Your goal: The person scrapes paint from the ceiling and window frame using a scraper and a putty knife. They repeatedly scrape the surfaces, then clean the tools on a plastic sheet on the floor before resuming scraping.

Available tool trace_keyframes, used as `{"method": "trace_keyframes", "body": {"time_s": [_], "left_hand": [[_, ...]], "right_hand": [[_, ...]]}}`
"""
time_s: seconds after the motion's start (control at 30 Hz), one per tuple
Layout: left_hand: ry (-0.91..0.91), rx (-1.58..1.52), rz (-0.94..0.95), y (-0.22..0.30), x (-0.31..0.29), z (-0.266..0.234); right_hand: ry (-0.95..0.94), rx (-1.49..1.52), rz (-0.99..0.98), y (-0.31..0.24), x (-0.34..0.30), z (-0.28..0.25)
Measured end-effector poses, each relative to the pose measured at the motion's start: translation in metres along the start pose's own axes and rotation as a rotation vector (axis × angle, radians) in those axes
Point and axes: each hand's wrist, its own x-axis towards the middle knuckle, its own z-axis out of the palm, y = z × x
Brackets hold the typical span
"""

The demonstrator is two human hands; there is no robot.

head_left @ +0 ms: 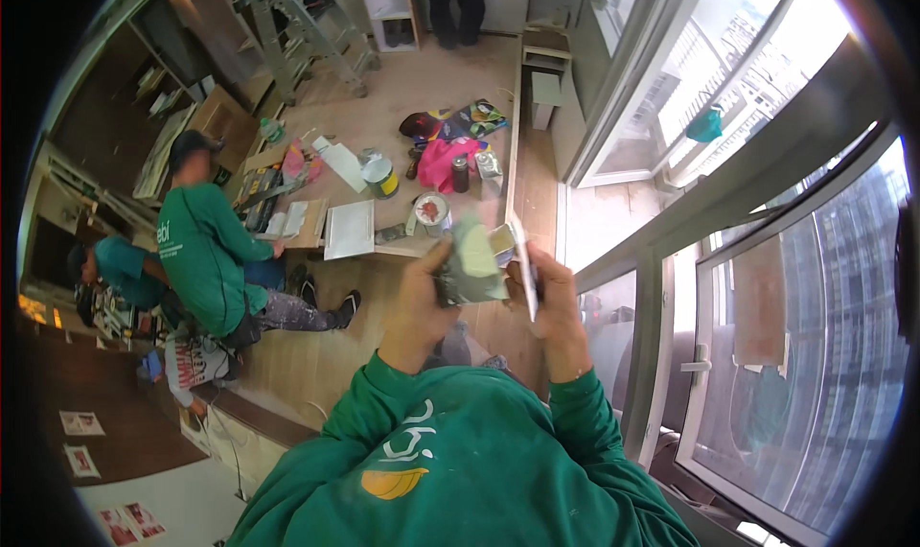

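In front of my chest, my left hand [414,298] is closed on a flat grey-green plate [458,283]. A pale yellowish-green patch [475,250] covers part of its face; it looks like filler, but motion blurs it. Close beside it, my right hand [560,302] grips a thin flat piece [528,274] on edge, its rim white. A small tan part [502,238] shows between the two pieces; I cannot tell which one it belongs to. An open white tub [431,209] with reddish stuff on top stands just beyond my hands.
A low platform [383,116] holds a paint can [380,179], a pink cloth [447,163], a dark bottle [460,174] and a white board [349,229]. Left, a person in green [206,250] sits near its edge; others work behind. A stepladder [311,34] stands far back. Open window sashes [704,365] flank my right.
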Motion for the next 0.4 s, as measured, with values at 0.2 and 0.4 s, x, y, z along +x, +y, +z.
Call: {"method": "trace_keyframes", "body": {"time_s": [0.2, 0.4], "left_hand": [[-0.005, 0.159, 0.046, -0.005, 0.026, 0.023], [-0.078, 0.313, -0.104, 0.036, 0.059, 0.054]], "right_hand": [[-0.201, 0.018, 0.027, -0.012, 0.005, -0.043], [0.260, -0.239, -0.182, -0.015, -0.013, -0.057]]}}
